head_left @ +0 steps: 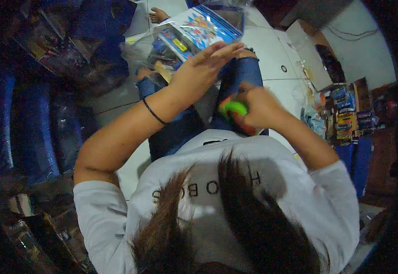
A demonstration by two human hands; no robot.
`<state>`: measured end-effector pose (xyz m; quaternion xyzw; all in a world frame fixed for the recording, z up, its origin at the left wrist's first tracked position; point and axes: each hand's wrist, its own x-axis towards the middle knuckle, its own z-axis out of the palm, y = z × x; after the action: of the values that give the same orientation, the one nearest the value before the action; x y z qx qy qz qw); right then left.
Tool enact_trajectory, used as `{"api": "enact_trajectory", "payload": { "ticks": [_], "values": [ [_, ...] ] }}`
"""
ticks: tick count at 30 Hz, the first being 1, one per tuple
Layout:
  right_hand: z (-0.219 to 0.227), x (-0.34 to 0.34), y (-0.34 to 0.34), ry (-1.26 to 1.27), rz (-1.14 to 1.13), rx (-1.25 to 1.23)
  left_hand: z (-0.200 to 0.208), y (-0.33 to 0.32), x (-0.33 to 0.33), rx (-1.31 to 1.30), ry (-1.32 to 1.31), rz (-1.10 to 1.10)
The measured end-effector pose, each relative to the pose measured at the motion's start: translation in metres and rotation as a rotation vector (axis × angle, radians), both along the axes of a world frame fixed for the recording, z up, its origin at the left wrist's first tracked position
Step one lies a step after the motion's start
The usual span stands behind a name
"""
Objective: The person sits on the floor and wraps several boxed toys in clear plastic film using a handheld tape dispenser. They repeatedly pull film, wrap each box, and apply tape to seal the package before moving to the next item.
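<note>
Seated person, white shirt (272,157), long dark hair hanging forward, torn blue jeans (176,132). Right hand (263,107) above the thigh on that side, blurred; fingers curled tight round a green-and-orange object (235,108), kind too smeared for me to name. Farther out, left hand (210,63), dark band (153,111) circling its forearm: fingers straight, extended, clasping nothing I can see. That hand overlaps a blue-and-white packet (203,28) beyond the knees; whether it presses on it, I cannot tell. Clear plastic (137,45) crumpled about the packet. Pale floor tiles (279,98) beneath; off to the right, small coloured packs (345,123), stacked, near a white box (309,48).
</note>
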<state>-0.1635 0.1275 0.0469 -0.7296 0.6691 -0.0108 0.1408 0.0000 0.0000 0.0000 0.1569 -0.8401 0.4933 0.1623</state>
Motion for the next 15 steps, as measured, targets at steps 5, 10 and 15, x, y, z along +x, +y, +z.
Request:
{"api": "enact_trajectory", "payload": {
  "ticks": [5, 10, 15],
  "values": [
    [-0.082, -0.102, 0.037, -0.417, -0.276, -0.613, -0.023, 0.005, -0.002, -0.032, -0.357, 0.138],
    [-0.254, -0.236, 0.052, -0.754, -1.340, -0.812, -0.008, 0.014, 0.008, 0.538, -0.287, -0.258],
    [-0.246, -0.218, 0.038, 0.362, -0.859, -0.781, 0.092, -0.031, 0.100, 0.386, -0.073, -0.067]
  ]
}}
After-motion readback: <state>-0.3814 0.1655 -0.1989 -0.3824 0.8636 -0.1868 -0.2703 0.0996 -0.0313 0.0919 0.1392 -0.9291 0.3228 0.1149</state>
